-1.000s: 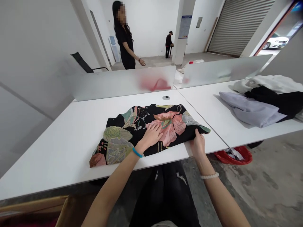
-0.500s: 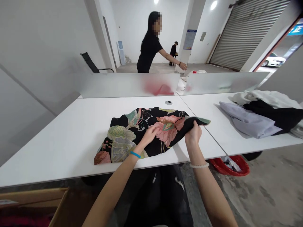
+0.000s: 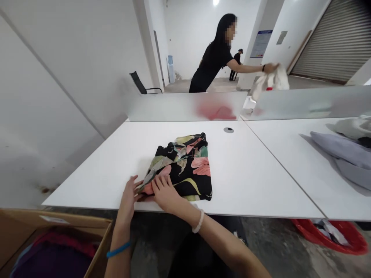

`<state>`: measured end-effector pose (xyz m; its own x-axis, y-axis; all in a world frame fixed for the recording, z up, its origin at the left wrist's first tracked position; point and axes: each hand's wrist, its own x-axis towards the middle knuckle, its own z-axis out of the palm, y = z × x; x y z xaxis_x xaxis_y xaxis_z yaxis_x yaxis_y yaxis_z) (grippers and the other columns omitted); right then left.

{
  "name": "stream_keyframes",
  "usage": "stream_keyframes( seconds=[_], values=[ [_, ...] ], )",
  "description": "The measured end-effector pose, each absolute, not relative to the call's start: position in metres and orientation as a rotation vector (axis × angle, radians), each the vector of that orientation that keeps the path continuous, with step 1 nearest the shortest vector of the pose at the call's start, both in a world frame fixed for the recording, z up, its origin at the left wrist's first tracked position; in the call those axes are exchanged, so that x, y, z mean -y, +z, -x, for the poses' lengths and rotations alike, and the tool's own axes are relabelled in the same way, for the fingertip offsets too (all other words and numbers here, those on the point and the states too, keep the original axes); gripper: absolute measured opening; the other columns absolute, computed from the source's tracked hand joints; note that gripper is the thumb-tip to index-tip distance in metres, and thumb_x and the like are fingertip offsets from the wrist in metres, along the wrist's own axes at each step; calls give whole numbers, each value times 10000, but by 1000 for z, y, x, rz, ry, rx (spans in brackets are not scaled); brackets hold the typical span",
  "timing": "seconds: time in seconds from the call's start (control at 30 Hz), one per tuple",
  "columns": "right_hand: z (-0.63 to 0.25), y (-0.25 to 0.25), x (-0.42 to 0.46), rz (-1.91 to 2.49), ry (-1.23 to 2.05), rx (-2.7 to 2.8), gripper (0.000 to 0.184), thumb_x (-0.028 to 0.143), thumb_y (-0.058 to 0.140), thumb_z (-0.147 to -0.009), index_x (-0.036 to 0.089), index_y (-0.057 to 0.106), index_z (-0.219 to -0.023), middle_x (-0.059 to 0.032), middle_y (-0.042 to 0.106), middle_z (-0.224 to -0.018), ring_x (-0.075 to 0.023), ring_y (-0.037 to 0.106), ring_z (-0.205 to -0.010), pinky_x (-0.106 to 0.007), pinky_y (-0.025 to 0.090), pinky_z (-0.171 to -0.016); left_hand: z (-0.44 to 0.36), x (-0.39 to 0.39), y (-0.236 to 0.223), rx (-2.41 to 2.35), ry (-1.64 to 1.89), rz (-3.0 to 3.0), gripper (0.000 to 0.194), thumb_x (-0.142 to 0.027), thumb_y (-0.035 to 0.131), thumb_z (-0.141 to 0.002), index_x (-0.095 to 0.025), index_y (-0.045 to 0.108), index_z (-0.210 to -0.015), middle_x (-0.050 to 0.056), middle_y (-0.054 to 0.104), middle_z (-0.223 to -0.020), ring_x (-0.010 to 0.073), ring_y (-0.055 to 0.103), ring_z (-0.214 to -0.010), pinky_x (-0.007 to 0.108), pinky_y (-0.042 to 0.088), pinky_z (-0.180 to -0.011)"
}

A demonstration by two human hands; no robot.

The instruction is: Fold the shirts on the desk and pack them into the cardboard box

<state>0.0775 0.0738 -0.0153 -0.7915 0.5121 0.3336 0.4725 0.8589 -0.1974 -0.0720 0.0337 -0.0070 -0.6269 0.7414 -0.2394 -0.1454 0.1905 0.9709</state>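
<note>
On table (image 3: 261, 173), near front edge: garment (image 3: 188, 170); left grip (image 3: 127, 197) at its near left corner, right grip (image 3: 166, 196) on it, just beside. Behind: partition (image 3: 174, 106); chair (image 3: 138, 82) beyond, leftward. Far right on table: clothes pile (image 3: 344, 150). Lower right: bin (image 3: 355, 241). Lower left: box (image 3: 89, 222), clothes (image 3: 58, 255) inside.

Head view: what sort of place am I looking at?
Probably a cloth-handling workroom, perhaps in a shop or warehouse unit. Floral cloth lies on a long white table, a box of fabric stands beside it, and a roller shutter shows behind.
</note>
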Motion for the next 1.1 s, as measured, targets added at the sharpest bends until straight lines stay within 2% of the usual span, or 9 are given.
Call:
stream_keyframes(
  seconds=[0.1, 0.2, 0.27, 0.4, 0.5, 0.63, 0.7, 0.87, 1.1],
  values=[
    [-98, -13, -62, 630, 242, 2615, 489, 332, 444, -939, 59, 436, -1344, -196, 440, -1398, -281, 340, -1336, -493, 313, -1083, 75, -23, -21, -2060, 1234, -967, 753, -486, 651, -688, -201, 383, -1331, 87, 646, -1007, 245, 641, -868, 347, 509, -720],
    [-145, 2, -64, 757, 336, 2386, 360, 258, 394, -959, 163, 529, -1279, -103, 553, -1312, -207, 453, -1258, -437, 330, -1093, 77, -22, -20, -2298, 876, -1309, 674, -421, 506, -792, -172, 318, -1390, 87, 656, -949, 280, 639, -870, 398, 483, -778],
    [-180, 3, -69, 947, 298, 2234, 346, 245, 404, -952, 196, 561, -1256, -101, 582, -1274, -231, 479, -1234, -490, 320, -1090, 78, -30, -11, -2406, 700, -1436, 607, -330, 425, -825, -151, 316, -1394, 112, 654, -999, 288, 635, -886, 406, 473, -790],
    [-228, -24, -75, 1151, 270, 2204, 513, 338, 546, -883, 215, 454, -1373, -138, 387, -1451, -329, 276, -1372, -599, 315, -1052, 65, -76, 15, -2408, 615, -1881, 495, -313, 386, -858, -118, 437, -1310, 175, 569, -1226, 313, 533, -1117, 426, 397, -947],
    [-237, -49, -74, 1134, 363, 2215, 583, 156, 507, -854, 215, 384, -1420, -106, 241, -1527, -305, 121, -1421, -560, 331, -1066, 41, -130, 24, -2026, 575, -2221, 491, -374, 467, -843, -161, 473, -1285, 131, 513, -1328, 280, 444, -1228, 381, 311, -1039],
    [-238, -61, -72, 1093, 424, 2107, 753, -82, 345, -686, 212, 467, -1368, -66, 292, -1510, -235, 127, -1424, -503, 328, -1103, 23, -185, 18, -1933, 508, -2216, 311, -374, 585, -755, -196, 613, -1009, 86, 656, -1044, 247, 566, -1007, 316, 400, -903],
    [-241, -59, -70, 1050, 417, 2086, 770, -103, 321, -647, 202, 517, -1326, -63, 343, -1486, -224, 142, -1422, -499, 341, -1101, 30, -196, 17, -2039, 549, -2128, 243, -386, 488, -808, -185, 602, -884, 82, 659, -925, 225, 586, -878, 297, 428, -793],
    [-250, -47, -61, 907, 375, 2213, 735, -115, 308, -659, 176, 556, -1286, -59, 435, -1429, -211, 111, -1425, -492, 365, -1094, 80, -187, 25, -2323, 638, -1827, 447, -462, 209, -886, -161, 540, -886, 76, 633, -805, 207, 581, -753, 283, 417, -620],
    [-251, -47, -62, 873, 373, 2300, 651, -103, 321, -688, 188, 647, -1170, -57, 515, -1361, -234, 182, -1411, -555, 324, -1094, 123, -150, 15, -2310, 315, -1582, 291, -410, 483, -747, -195, 569, -923, -1, 607, -537, 210, 602, -541, 285, 422, -553]
  ],
)
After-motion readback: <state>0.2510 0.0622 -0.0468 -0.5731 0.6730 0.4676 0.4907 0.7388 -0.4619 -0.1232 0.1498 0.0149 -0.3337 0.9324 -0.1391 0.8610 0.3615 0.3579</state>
